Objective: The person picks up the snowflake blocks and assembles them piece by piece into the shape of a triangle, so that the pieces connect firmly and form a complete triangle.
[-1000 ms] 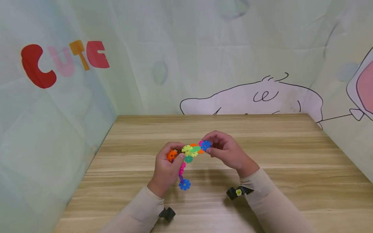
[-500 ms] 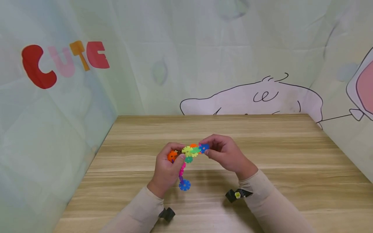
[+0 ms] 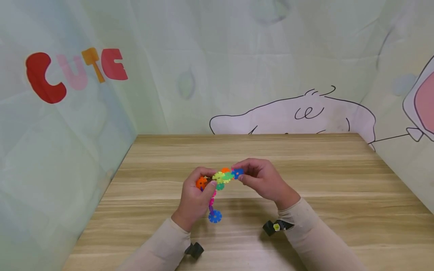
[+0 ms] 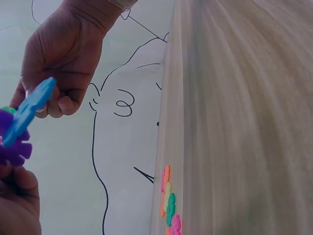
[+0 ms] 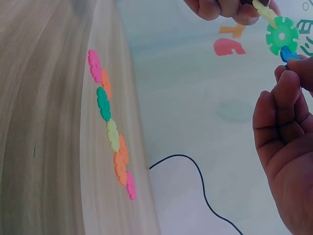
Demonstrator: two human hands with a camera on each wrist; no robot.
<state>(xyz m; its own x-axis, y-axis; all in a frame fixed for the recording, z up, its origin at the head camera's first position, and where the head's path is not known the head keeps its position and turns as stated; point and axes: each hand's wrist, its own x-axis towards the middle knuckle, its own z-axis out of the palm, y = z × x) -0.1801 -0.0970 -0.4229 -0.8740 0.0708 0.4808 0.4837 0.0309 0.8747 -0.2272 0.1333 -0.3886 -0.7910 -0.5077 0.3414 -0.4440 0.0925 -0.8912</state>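
Observation:
Between thumb and fingers, my left hand (image 3: 193,195) holds a chain of notched plastic snowflake discs. A yellow disc (image 3: 218,177) shows at its thumb tip, and a green disc (image 5: 282,36) is joined to the yellow one. My right hand (image 3: 264,178) pinches a blue disc (image 3: 238,173) right at the green disc's edge. Below the left hand hang a purple disc (image 4: 18,149) and another blue disc (image 3: 215,216), part of it overlapping the purple one in the left wrist view. The left fingers partly hide a dark piece of the chain.
Several loose discs lie in a slanting row on the wooden table (image 3: 322,165) beyond the hands, among them a teal disc (image 5: 103,104) and a pink disc (image 5: 95,66). Printed cloth walls (image 3: 169,94) rise at the table's back and sides.
My right hand has moved slightly left and toward me, bringing the blue disc from apart up against the green one. The left hand stays nearly still.

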